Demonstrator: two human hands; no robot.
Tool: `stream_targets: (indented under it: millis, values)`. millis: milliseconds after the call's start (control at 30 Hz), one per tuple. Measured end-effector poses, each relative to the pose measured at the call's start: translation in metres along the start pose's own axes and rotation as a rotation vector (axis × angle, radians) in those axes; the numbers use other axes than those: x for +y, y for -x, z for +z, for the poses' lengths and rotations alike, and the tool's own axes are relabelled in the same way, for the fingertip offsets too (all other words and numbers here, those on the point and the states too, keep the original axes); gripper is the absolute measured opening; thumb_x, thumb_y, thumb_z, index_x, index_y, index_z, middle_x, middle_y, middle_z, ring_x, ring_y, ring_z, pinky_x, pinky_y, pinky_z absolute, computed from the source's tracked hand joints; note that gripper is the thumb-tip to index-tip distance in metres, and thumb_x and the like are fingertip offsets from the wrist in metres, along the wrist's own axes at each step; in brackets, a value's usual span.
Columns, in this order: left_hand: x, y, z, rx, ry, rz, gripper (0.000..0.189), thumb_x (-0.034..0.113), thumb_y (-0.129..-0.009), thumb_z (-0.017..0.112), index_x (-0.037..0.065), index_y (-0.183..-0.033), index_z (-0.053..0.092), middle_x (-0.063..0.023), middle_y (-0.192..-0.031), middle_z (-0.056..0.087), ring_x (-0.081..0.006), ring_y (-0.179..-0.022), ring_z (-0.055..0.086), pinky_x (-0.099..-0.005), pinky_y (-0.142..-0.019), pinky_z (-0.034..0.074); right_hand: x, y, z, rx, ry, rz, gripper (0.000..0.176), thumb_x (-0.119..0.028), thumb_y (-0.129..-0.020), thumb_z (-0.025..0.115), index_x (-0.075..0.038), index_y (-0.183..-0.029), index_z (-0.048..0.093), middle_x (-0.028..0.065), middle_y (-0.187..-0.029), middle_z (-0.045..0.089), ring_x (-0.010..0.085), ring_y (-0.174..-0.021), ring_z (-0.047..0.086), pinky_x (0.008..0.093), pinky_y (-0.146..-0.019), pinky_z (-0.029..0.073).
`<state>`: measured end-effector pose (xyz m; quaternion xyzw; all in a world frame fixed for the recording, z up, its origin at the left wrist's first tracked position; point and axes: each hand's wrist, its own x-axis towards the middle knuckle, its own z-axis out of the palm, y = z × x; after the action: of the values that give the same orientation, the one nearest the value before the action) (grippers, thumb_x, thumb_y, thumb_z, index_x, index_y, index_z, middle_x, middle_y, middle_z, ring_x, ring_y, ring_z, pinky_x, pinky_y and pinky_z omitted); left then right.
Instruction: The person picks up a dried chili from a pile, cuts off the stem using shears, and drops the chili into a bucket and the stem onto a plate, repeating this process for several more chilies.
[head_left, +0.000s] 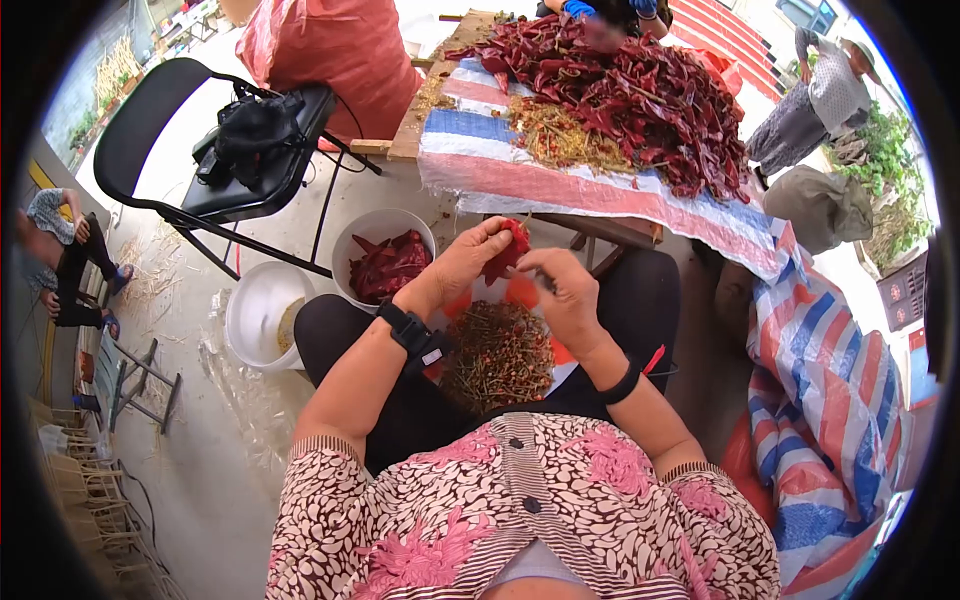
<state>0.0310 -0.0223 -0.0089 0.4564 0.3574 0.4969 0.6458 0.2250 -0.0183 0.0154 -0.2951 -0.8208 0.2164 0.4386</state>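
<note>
At the top of the view, a broad wooden bench (409, 128) is draped with a red, white and blue striped woven-plastic sheet (480, 182), presumably so the bare boards are kept off the load. On it, a great mound of glossy dark-red dried peppers (640, 105) is heaped, well within view of the seat. Beside the bench, a bulging red woven sack (335, 65) is propped upright, and a black folding chair (150, 128) is being used as a perch for a black bag (257, 125).

Lower down, a round white plastic bucket (347, 228) with dark-red peppers (398, 268) inside is set just by the left knee, seemingly for a short reach. Between the black-trousered legs (645, 290), a pile of thin brown-green stems (495, 362) is gathered right under the hands, perhaps so that loose bits are caught.

And now the hands: by the left hand (464, 262), thumb against fingers, a small crumpled bright-red pepper (508, 250) is pinched, raised above the stems. The right hand (566, 288) is curled, its fingertips brought close to the pepper; whether anything is gripped there cannot be told.
</note>
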Motion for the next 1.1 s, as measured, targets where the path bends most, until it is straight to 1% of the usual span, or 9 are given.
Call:
stream_targets:
  millis: [67,167,267,433,500,633,733,967,1100]
  values:
    - [-0.001,0.007,0.009,0.019,-0.1,0.015,0.026,0.027,-0.102,0.046,0.009,-0.12,0.052,0.0005,-0.101,0.061,-0.007,-0.083,0.058,-0.0199,-0.066,0.046,0.007,0.007,0.005,0.22,-0.418,0.345,0.012,-0.005,-0.087,0.062,-0.007,-0.099,0.065,0.0008,-0.088,0.064,0.0124,-0.07,0.06,0.0257,-0.063,0.048]
    - [-0.002,0.024,0.033,0.033,-0.099,0.008,0.027,0.027,-0.101,0.047,0.009,-0.122,0.051,-0.0005,-0.101,0.06,-0.0073,-0.082,0.056,-0.0207,-0.067,0.045,-0.006,0.001,-0.012,0.012,-0.822,0.712,0.014,-0.016,-0.093,0.062,-0.005,-0.101,0.065,-0.0033,-0.084,0.06,0.0042,-0.062,0.053,0.0207,-0.054,0.044]
    - [-0.004,0.041,0.05,0.066,-0.155,-0.003,0.031,0.025,-0.099,0.052,0.008,-0.125,0.048,-0.0015,-0.103,0.058,-0.0064,-0.084,0.054,-0.021,-0.068,0.044,-0.007,0.01,-0.007,0.0,-0.85,0.65,0.015,-0.018,-0.091,0.066,-0.008,-0.103,0.067,-0.0045,-0.076,0.06,-0.0004,-0.055,0.048,0.0145,-0.046,0.031]
    - [-0.028,0.046,0.077,0.331,-0.731,0.424,0.039,0.015,-0.094,0.06,0.003,-0.129,0.045,-0.0047,-0.103,0.056,-0.0123,-0.095,0.052,-0.0276,-0.083,0.046,0.001,0.021,-0.006,0.004,-0.822,0.572,0.01,-0.013,-0.089,0.067,-0.006,-0.096,0.065,-0.0036,-0.08,0.06,0.0027,-0.061,0.051,0.0173,-0.05,0.038]
    - [-0.041,0.046,0.071,0.309,-0.529,0.239,0.035,0.015,-0.094,0.06,0.003,-0.125,0.05,-0.006,-0.1,0.059,-0.0135,-0.091,0.055,-0.0284,-0.081,0.046,0.004,0.024,-0.002,0.036,-0.766,0.474,0.009,-0.009,-0.086,0.069,-0.006,-0.093,0.064,-0.0028,-0.084,0.06,0.0051,-0.068,0.055,0.0202,-0.052,0.043]
    - [-0.042,0.046,0.065,0.315,-0.428,0.024,0.023,0.009,-0.093,0.057,0.002,-0.114,0.059,-0.0064,-0.09,0.063,-0.0159,-0.085,0.06,-0.0287,-0.078,0.047,-0.011,0.03,-0.003,0.017,-0.185,0.112,0.021,0.001,-0.076,0.067,-0.008,-0.093,0.061,0.0053,-0.096,0.061,0.0233,-0.077,0.063,0.0325,-0.062,0.05]
    - [-0.062,0.046,0.054,0.264,-0.692,0.349,0.021,0.002,-0.092,0.054,0.002,-0.111,0.061,-0.0044,-0.088,0.064,-0.0148,-0.084,0.06,-0.0289,-0.078,0.048,-0.02,0.038,-0.003,-0.124,0.179,-0.192,0.027,0.001,-0.073,0.067,-0.01,-0.097,0.06,0.0057,-0.1,0.061,0.0276,-0.081,0.064,0.0346,-0.065,0.051]
    - [-0.062,0.043,0.056,0.183,-0.449,0.322,0.021,0.018,-0.097,0.056,0.004,-0.113,0.058,0.0025,-0.092,0.061,-0.0081,-0.081,0.054,-0.0239,-0.07,0.046,0.0,0.041,0.009,-0.03,-0.073,0.08,0.015,-0.006,-0.085,0.066,-0.004,-0.097,0.057,0.009,-0.085,0.06,0.0227,-0.072,0.062,0.0312,-0.062,0.048]
    - [-0.039,0.055,0.063,0.125,-0.282,-0.101,0.025,0.03,-0.098,0.056,0.009,-0.11,0.061,0.0085,-0.079,0.051,-0.0012,-0.064,0.037,-0.0175,-0.055,0.031,0.0,0.042,0.006,-0.104,-0.663,0.57,0.011,-0.013,-0.093,0.06,-0.003,-0.095,0.056,0.0035,-0.079,0.06,0.0085,-0.055,0.052,0.0232,-0.048,0.041]
